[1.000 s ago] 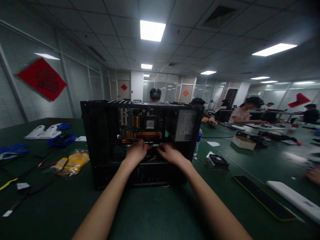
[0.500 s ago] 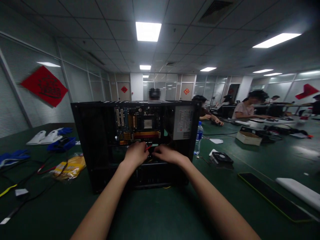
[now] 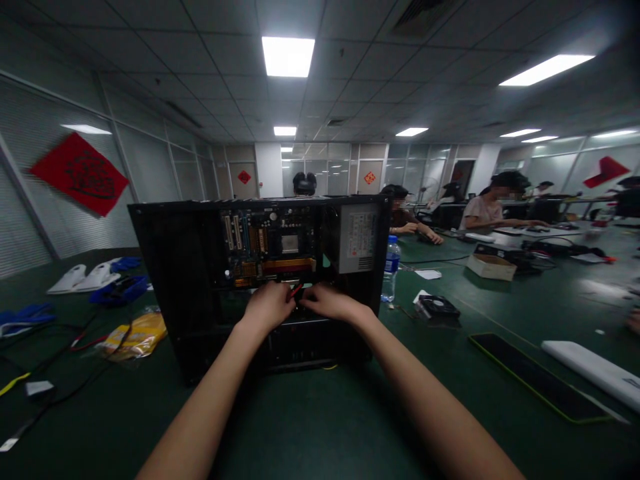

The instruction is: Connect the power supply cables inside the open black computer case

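A red cable [image 3: 296, 291] sits inside the open case [image 3: 165, 280], below the motherboard [image 3: 270, 248]. The left hand [image 3: 267, 305] pinches it; the right hand [image 3: 327, 301], fingers curled, meets it there. The case stands on the tabletop [image 3: 320, 413].

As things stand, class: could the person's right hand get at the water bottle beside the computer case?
Probably yes. The right hand is inside the open computer case, and the water bottle stands just right of it on the table; the case's side wall is between them.
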Action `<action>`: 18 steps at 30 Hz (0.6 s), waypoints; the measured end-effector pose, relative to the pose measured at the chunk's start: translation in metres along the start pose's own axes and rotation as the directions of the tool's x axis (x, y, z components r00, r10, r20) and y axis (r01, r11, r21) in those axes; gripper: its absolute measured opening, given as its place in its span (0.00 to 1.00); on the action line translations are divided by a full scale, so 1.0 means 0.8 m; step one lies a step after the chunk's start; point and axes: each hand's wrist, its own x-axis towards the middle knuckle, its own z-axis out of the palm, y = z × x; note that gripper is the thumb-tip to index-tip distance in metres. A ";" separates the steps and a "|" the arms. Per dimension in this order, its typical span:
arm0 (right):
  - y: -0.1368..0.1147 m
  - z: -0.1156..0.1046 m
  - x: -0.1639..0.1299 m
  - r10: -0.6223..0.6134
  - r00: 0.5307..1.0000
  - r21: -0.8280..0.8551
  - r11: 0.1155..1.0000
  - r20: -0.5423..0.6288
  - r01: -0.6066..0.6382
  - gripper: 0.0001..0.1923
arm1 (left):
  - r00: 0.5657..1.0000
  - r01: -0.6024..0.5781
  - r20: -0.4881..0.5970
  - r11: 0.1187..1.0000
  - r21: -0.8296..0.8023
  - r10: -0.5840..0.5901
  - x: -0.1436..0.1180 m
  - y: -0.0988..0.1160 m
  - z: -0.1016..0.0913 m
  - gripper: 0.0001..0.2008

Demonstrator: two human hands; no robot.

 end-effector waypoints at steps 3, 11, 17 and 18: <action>-0.001 -0.001 -0.001 -0.002 1.000 -0.008 1.000 -0.021 0.002 0.13 | 0.999 0.034 -0.013 0.999 0.035 -0.034 -0.003 0.004 -0.001 0.16; -0.007 -0.007 -0.005 0.195 0.975 -0.146 0.973 0.105 -0.178 0.19 | 0.993 0.078 -0.103 0.990 0.119 -0.066 -0.006 0.010 -0.003 0.24; -0.005 -0.007 -0.004 0.247 0.963 -0.153 0.961 0.110 -0.229 0.19 | 0.998 0.047 -0.045 0.999 0.022 -0.046 -0.002 0.004 -0.001 0.23; -0.004 -0.005 -0.003 0.221 0.971 -0.127 0.970 0.091 -0.209 0.19 | 0.998 0.047 -0.041 0.999 0.000 -0.047 -0.001 0.003 -0.001 0.23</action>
